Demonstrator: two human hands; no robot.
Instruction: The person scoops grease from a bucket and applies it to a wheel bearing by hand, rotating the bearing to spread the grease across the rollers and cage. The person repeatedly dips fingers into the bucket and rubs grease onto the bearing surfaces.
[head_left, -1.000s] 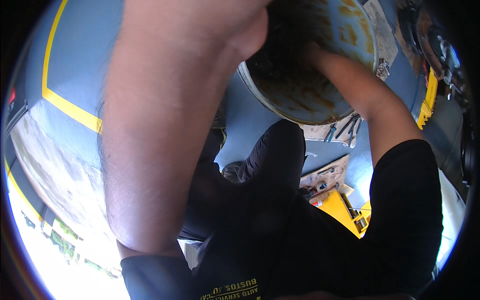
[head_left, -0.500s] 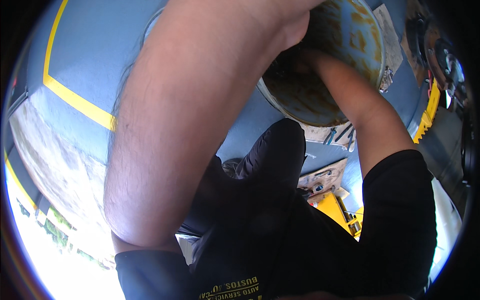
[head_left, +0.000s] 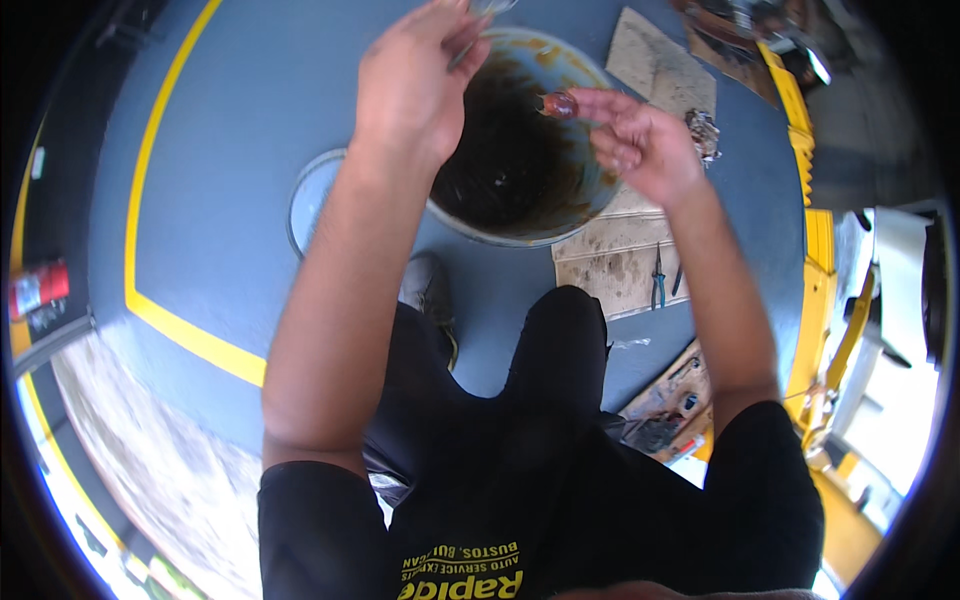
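A wide round bucket (head_left: 530, 242) stands on the floor ahead of me, its inner wall smeared yellow-brown. Dark brown grease (head_left: 500, 165) fills its inside. Over the bucket's right side is my right hand (head_left: 640, 140), with a glossy red-brown glob of grease (head_left: 560, 105) held at the bent fingertips. My left hand (head_left: 415, 85) is raised above the bucket's left rim, blurred by motion. Its fingers close on something shiny and pale at the top edge of the picture, too cut off to name.
Stained cardboard (head_left: 610, 265) lies to the right of the bucket, with blue-handled pliers (head_left: 658, 280) on it. A pale round lid or pail (head_left: 310, 200) is at the left. Near my right arm is a board with parts (head_left: 675, 400). Yellow metal equipment (head_left: 815, 250) stands farther right.
My right hand has come up out of the bucket with grease on its fingers. The left forearm has moved lower and away from my view, and the left hand now shows.
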